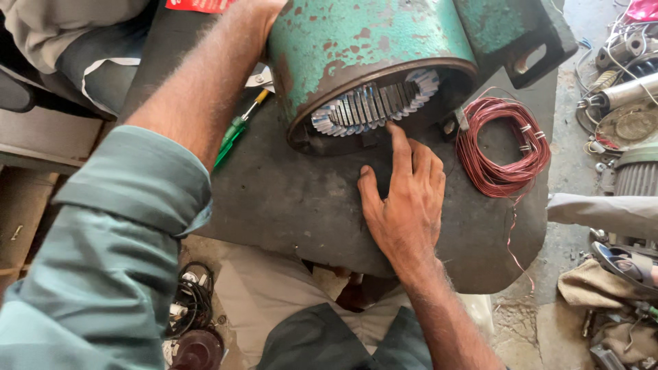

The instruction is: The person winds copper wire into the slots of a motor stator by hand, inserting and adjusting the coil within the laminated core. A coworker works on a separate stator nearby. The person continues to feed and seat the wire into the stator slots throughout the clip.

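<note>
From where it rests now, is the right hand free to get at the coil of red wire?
Probably yes. The right hand rests on the dark work surface just beside the red wire coil, with nothing lying between them; the green motor housing sits behind.

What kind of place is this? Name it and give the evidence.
Probably a motor repair or rewinding workshop: a worn green motor housing with exposed stator slots, a coil of red-brown winding wire, and motor parts scattered on the floor.

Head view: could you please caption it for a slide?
Left hand steadies a green motor housing; right hand points into it.
</note>
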